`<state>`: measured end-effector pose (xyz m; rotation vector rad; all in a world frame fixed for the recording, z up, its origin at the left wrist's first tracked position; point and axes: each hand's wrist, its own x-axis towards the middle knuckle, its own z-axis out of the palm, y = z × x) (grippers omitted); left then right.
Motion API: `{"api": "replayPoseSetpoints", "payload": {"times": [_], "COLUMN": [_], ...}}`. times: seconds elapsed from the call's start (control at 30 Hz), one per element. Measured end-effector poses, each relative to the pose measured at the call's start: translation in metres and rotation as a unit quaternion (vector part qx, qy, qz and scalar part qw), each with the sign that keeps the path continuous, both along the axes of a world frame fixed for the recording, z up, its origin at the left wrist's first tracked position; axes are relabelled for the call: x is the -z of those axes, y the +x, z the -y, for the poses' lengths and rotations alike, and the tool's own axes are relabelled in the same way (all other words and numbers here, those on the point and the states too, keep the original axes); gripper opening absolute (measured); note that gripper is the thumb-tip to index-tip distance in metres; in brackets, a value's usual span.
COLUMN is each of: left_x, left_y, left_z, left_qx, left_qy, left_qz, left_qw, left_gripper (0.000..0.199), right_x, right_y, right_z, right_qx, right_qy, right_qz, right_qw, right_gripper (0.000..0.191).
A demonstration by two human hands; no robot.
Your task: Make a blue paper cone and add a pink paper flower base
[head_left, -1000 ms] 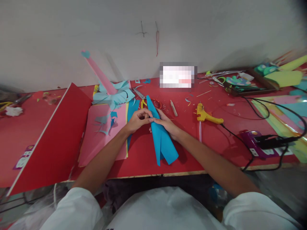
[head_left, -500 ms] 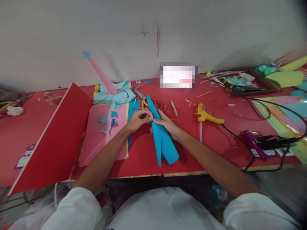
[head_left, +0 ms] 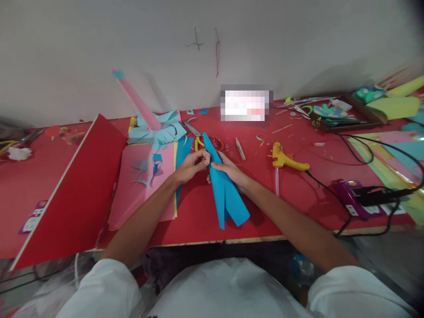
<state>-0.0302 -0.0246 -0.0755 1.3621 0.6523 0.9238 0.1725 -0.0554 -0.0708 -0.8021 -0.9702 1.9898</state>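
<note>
We advise even pressure: right hand (head_left: 233, 170) clamped on blue paper cone (head_left: 218, 187), left hand (head_left: 192, 167) at its ten o'clock, grip unclear.

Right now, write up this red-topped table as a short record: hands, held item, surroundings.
Left hand: at the left edge of the folded blue paper; whether it grips cannot be told
Right hand: holding the folded blue paper from its right side
Paper shape: narrow tip at the far end, two flaps at the near end
Left side: flat pink paper sheets, blue paper scraps on top
Beyond left hand: metal-bladed scissors
Right side: yellow glue gun
</note>
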Motion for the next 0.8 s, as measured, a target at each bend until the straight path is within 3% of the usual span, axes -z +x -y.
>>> {"api": "replayPoseSetpoints", "payload": {"times": [0.2, 0.37, 0.8], "left_x": [0.0015, -0.0007, 0.0038], "left_y": [-0.0019, -0.0015, -0.0044], "left_z": [-0.0030, -0.0048, -0.0075], "left_qx": [-0.075, -0.080, -0.071], "left_qy": [0.086, 0.131, 0.159], "left_qz": [-0.029, -0.052, -0.051], "left_qw": [0.993, 0.987, 0.983], "left_gripper": [0.037, 0.037, 0.028], "right_x": [-0.0028, -0.0013, 0.0018], "right_y": [-0.0006, -0.0002, 0.0015], "right_z": [0.0009, 0.0007, 0.0000], "right_qx": [0.002, -0.003, -0.013], "right_qy": [0.003, 0.007, 0.002], "right_qz": [-0.002, -0.004, -0.019], "right_qw": [1.000, 1.000, 1.000], "right_gripper": [0.084, 0.084, 0.086]}}
